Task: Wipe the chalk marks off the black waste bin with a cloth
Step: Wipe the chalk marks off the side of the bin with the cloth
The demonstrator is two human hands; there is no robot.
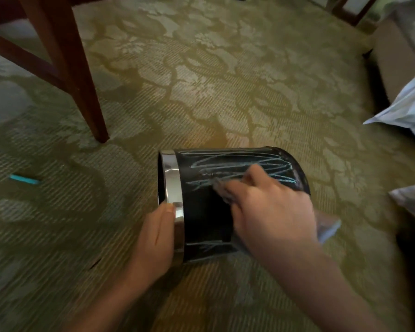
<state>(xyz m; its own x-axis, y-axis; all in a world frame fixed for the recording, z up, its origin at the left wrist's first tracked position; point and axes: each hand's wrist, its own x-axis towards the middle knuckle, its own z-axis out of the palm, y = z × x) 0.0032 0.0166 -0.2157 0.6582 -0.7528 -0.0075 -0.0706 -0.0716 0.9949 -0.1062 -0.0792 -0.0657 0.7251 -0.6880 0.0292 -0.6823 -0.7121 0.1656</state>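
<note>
The black waste bin (201, 212) lies on its side on the carpet, its chrome rim (171, 178) facing left. Teal chalk marks (240, 168) scribble across its upper side, and a cleaner black patch shows in the middle. My left hand (155, 238) holds the bin at the rim, thumb on the chrome band. My right hand (268, 212) grips a grey cloth (327, 226) and presses it against the bin's side just below the scribbles; the cloth's free end sticks out to the right, blurred.
A teal chalk stick (24, 180) lies on the patterned green carpet (225, 80) at the left. Dark wooden chair legs (82, 80) stand at the upper left. White pillows (410, 109) and a bed base sit along the right edge.
</note>
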